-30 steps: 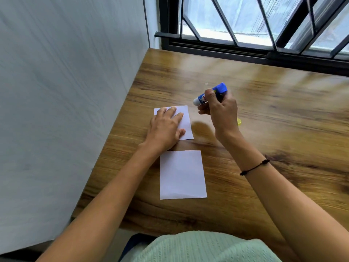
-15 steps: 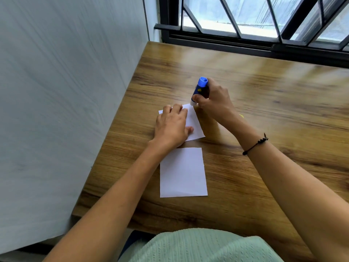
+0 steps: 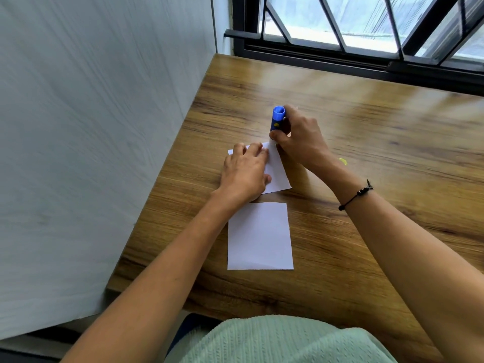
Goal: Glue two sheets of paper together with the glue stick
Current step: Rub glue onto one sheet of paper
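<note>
Fingers, right hand: curled round glue stick, upright at far paper's corner.
Fingers, left hand: flat, pressing far paper.
Near paper: untouched on table.

Bare forearms, no sleeves reaching them. Thin black cord bracelet with a small knot or bead, around the right wrist at right of centre. Pale mint-green ribbed knit garment across the bottom centre of the frame. No rings visible on either hand

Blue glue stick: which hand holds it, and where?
The right hand grips the blue glue stick around its lower barrel, the blue end pointing up.
</note>
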Available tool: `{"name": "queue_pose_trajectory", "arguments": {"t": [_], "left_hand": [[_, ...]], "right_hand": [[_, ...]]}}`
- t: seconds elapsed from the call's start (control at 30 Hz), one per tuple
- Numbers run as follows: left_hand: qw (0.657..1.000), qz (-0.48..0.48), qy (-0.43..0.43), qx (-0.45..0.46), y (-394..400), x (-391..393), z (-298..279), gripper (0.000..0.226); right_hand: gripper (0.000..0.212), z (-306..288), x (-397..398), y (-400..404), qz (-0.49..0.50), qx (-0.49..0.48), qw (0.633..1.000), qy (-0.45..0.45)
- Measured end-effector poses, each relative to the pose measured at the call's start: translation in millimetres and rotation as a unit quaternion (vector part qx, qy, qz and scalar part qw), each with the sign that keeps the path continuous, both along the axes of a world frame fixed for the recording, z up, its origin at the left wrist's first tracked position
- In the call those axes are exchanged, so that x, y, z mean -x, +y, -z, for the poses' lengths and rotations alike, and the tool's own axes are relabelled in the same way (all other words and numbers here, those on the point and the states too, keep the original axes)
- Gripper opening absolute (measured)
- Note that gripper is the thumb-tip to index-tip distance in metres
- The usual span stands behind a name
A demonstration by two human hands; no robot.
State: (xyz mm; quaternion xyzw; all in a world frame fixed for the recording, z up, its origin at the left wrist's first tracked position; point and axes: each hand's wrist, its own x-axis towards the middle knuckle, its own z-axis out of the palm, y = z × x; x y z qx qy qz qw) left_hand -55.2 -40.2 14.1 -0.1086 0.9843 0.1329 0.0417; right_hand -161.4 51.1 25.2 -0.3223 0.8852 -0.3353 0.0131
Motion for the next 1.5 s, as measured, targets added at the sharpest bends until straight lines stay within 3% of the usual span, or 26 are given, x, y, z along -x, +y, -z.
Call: {"name": "queue_pose_trajectory", "arguments": {"t": [1.5], "left_hand": [[0.999, 0.000, -0.025, 0.028, -0.9, 11.2, -6.1, 0.057]], "right_hand": [[0.033, 2.7, -26.3, 32.2, -0.011, 0.008, 1.000, 0.007]]}}
